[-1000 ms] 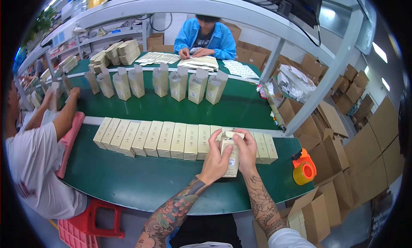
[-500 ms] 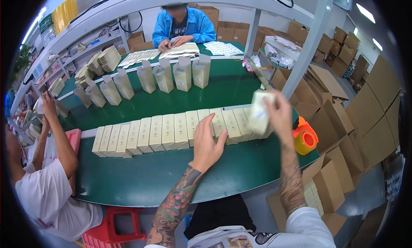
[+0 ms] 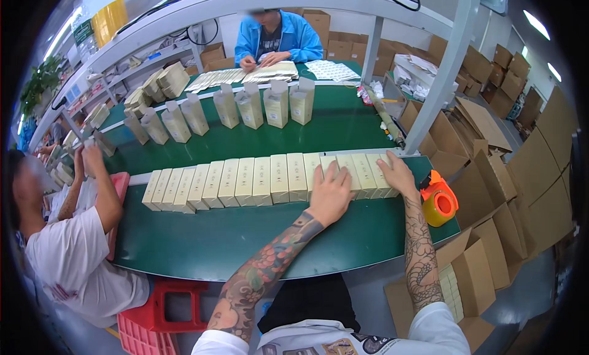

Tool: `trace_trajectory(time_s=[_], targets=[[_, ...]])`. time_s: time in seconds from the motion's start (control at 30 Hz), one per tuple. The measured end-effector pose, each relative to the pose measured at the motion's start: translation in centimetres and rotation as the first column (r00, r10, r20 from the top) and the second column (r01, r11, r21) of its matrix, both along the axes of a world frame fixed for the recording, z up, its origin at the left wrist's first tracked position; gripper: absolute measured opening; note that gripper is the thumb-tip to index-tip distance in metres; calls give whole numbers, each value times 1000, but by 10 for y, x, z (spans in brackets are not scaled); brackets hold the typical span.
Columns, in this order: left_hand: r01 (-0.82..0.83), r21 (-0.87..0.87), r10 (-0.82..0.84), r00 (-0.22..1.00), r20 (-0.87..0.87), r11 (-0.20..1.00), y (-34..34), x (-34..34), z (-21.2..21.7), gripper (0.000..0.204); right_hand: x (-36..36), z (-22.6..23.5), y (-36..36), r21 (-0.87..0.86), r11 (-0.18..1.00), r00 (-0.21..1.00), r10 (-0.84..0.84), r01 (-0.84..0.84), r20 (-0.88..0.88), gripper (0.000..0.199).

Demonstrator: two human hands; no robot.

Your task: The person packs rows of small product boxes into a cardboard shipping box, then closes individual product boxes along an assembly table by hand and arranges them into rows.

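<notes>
Left hand (image 3: 330, 198), spread open, and right hand (image 3: 398, 176), grip unclear, are touching closed cartons (image 3: 262, 182). Open-topped cartons (image 3: 251, 112) are standing unclosed beyond.

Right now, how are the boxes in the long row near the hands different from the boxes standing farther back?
The near-row boxes show no raised flaps; the farther boxes have flaps sticking up. The near-row boxes are packed side by side; the farther boxes are spaced out. Both kinds are pale cream.
</notes>
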State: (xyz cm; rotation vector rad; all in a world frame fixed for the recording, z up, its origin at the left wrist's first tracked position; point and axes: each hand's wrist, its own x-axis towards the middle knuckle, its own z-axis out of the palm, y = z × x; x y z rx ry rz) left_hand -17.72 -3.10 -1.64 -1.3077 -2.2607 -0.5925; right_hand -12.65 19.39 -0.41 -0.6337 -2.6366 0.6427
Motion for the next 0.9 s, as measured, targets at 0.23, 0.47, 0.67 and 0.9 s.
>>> trace_trajectory(time_s=[0.23, 0.47, 0.67, 0.9], targets=[[22, 48, -22, 1000, 0, 999, 32, 7, -7, 44, 8, -1, 17, -60, 995, 997, -74, 75, 27, 64], [-178, -4, 178, 981, 81, 984, -27, -10, 18, 66, 12, -3, 23, -21, 995, 995, -93, 93, 26, 65], [-265, -245, 286, 956, 56, 933, -96, -39, 8, 71, 7, -4, 19, -7, 998, 997, -66, 66, 34, 65], [-56, -122, 79, 980, 184, 991, -86, -54, 1, 70, 7, 1, 10, 11, 997, 994, -77, 76, 72, 65]])
